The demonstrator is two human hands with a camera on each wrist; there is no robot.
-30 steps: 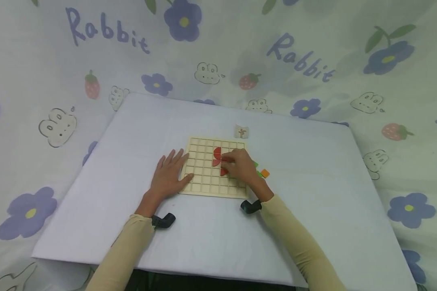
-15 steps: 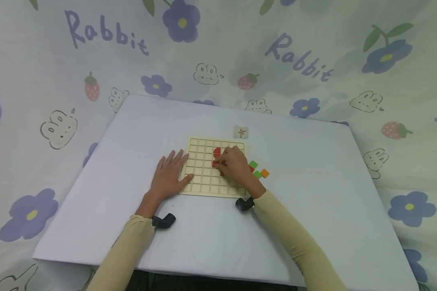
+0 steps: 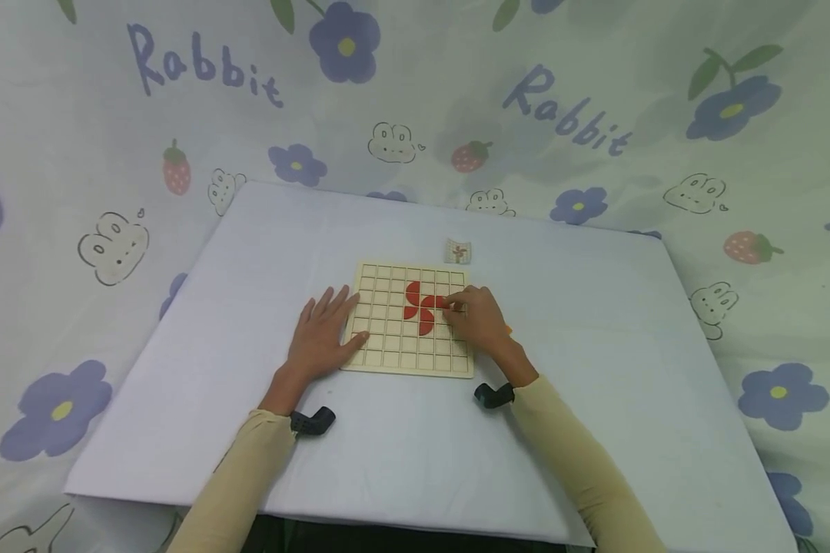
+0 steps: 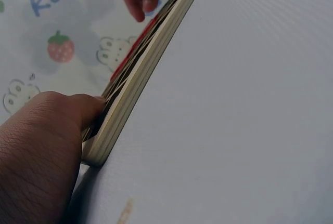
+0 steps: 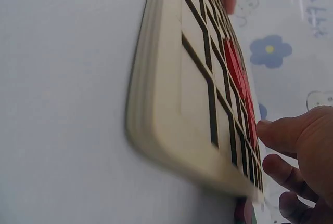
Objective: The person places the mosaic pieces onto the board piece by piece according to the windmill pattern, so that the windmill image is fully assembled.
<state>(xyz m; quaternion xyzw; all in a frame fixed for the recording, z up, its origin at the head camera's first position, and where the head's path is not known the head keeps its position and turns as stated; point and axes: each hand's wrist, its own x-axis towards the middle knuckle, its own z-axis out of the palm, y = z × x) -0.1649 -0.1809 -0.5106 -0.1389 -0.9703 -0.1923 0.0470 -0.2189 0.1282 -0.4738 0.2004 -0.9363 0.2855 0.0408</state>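
A square wooden grid board (image 3: 387,353) lies on the white table. Several flat red pieces with curved edges (image 3: 426,322) form a pinwheel right of its middle. My left hand (image 3: 318,330) rests spread along the board's left side; in the left wrist view its thumb (image 4: 86,109) lies over the edge. My right hand (image 3: 480,319) is over the board's right side, thumb and index fingertips close to the end of the right-hand red piece (image 3: 432,302). The right wrist view shows thumb and fingers apart, the thumb (image 5: 281,133) right at the red pieces.
A small card with a printed grid and figure (image 3: 458,251) lies beyond the board. An orange piece (image 3: 509,329) peeks out beside the right hand, which hides other loose pieces. A printed cloth (image 3: 401,92) hangs behind the table.
My right hand has moved from the middle of the board to the right, uncovering the red pinwheel and covering the green loose pieces. The left hand stays in place.
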